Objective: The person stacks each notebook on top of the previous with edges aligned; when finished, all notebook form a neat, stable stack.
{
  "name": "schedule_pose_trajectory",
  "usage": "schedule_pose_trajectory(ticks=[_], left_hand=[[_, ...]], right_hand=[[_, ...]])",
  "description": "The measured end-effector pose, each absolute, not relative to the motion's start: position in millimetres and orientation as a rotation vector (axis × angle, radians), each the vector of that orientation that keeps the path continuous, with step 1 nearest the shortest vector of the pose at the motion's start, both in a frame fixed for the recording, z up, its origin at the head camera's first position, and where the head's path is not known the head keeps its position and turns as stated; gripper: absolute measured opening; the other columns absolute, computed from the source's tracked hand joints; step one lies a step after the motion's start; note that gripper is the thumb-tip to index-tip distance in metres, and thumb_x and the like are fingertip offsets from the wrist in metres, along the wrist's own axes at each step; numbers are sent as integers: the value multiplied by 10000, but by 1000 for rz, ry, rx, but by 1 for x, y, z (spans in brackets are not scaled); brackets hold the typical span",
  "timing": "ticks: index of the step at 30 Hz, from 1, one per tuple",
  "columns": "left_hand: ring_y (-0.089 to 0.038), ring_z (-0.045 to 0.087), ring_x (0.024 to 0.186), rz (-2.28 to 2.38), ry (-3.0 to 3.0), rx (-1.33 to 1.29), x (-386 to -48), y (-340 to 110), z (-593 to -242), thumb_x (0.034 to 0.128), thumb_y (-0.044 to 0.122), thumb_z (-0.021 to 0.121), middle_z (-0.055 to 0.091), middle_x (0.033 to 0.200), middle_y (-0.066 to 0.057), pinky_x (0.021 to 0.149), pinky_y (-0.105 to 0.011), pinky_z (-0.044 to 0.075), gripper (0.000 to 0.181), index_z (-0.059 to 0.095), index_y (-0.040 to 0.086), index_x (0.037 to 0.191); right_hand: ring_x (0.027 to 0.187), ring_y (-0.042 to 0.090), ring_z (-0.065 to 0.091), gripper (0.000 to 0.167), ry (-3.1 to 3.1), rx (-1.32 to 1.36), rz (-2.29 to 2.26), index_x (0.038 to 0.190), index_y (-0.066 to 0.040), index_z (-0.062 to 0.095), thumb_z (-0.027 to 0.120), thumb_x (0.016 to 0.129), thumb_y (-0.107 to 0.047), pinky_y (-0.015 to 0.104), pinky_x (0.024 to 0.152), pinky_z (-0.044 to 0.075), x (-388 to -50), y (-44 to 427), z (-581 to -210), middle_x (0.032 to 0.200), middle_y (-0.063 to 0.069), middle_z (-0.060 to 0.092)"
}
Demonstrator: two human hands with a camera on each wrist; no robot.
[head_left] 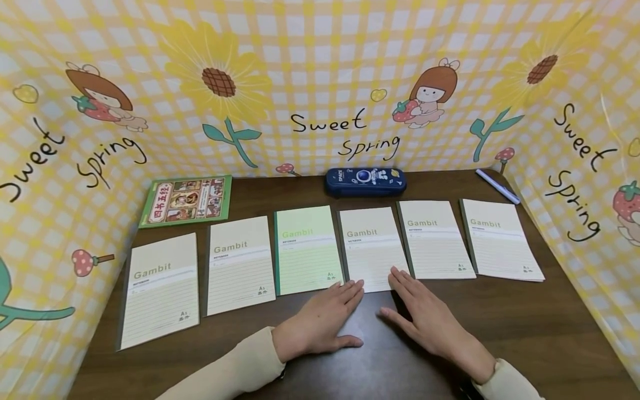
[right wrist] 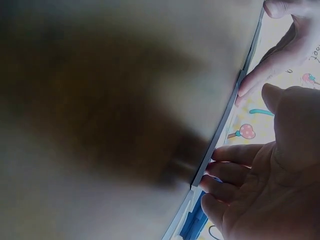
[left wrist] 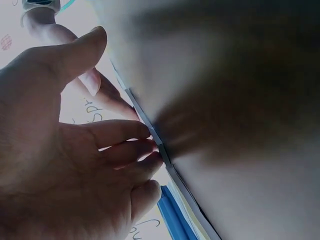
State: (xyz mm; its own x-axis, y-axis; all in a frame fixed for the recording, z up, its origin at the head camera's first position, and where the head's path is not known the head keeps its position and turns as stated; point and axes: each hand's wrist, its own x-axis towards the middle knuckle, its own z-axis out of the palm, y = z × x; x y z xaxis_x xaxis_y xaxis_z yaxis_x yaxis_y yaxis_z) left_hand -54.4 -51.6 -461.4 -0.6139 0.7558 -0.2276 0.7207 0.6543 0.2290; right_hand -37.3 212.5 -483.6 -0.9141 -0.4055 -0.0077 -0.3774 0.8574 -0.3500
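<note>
Six Gambit notebooks lie in a row across the table; the third from the left is a green notebook (head_left: 307, 244), the others are cream. My left hand (head_left: 322, 319), palm down with fingers extended, touches the near edge around the green notebook and the cream notebook (head_left: 372, 239) beside it. At that cream notebook's lower right corner rest the fingertips of my right hand (head_left: 435, 322), its thumb spread inward. Both wrist views look from low down, with the left hand (left wrist: 90, 145) and right hand (right wrist: 270, 175) at the notebooks' edges.
Behind the row stand a dark blue pencil case (head_left: 366, 182) and, at the back left, a green-edged book (head_left: 186, 201). A light blue pen-like stick (head_left: 497, 186) lies at the back right. Yellow checked cloth (head_left: 320, 66) encloses the table (head_left: 380, 372) at the back and sides.
</note>
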Motion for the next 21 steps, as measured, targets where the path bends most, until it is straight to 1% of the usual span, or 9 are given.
schedule_pose_trajectory(ticks=[6, 9, 12, 15, 18, 21], left_hand=[[-226, 266, 1615, 155, 2565, 1200, -43, -52, -463, 998, 652, 557, 237, 1745, -84, 1300, -402, 296, 898, 319, 68, 1638], [-223, 272, 1613, 149, 2561, 1202, -38, -53, -463, 1002, 642, 557, 234, 1746, -81, 1293, -422, 312, 882, 323, 78, 1638], [-222, 281, 1610, 138, 2566, 1211, -34, -53, -463, 1005, 637, 555, 239, 1745, -78, 1283, -455, 328, 870, 325, 89, 1639], [-218, 297, 1604, 124, 2578, 1224, -29, -53, -463, 1004, 640, 553, 249, 1743, -73, 1266, -484, 351, 864, 331, 95, 1638], [-214, 301, 1603, 135, 2579, 1219, -27, -53, -465, 1007, 632, 554, 256, 1741, -68, 1256, -491, 365, 854, 337, 98, 1636], [-212, 301, 1602, 155, 2572, 1208, -27, -52, -465, 1017, 620, 545, 263, 1739, -63, 1253, -496, 369, 828, 348, 103, 1633]], right_hand=[[1558, 314, 382, 801, 2937, -599, -538, 1593, -75, 425, 514, 1027, -635, 539, 1221, 388, -25, 214, -482, 1690, 97, 370], [1551, 309, 395, 783, 2943, -607, -540, 1587, -80, 439, 526, 1028, -622, 544, 1227, 378, -19, 214, -483, 1684, 94, 382], [1546, 311, 404, 761, 2946, -610, -532, 1581, -97, 456, 533, 1028, -614, 566, 1231, 364, -15, 215, -484, 1683, 88, 387], [1549, 303, 401, 750, 2937, -593, -509, 1583, -138, 463, 518, 1025, -635, 595, 1235, 338, -11, 215, -483, 1690, 66, 378], [1546, 302, 407, 736, 2939, -587, -486, 1582, -167, 471, 512, 1023, -644, 623, 1230, 324, -8, 215, -483, 1693, 53, 377], [1537, 304, 422, 726, 2954, -594, -484, 1571, -166, 487, 521, 1021, -638, 636, 1225, 322, -7, 215, -483, 1684, 55, 393]])
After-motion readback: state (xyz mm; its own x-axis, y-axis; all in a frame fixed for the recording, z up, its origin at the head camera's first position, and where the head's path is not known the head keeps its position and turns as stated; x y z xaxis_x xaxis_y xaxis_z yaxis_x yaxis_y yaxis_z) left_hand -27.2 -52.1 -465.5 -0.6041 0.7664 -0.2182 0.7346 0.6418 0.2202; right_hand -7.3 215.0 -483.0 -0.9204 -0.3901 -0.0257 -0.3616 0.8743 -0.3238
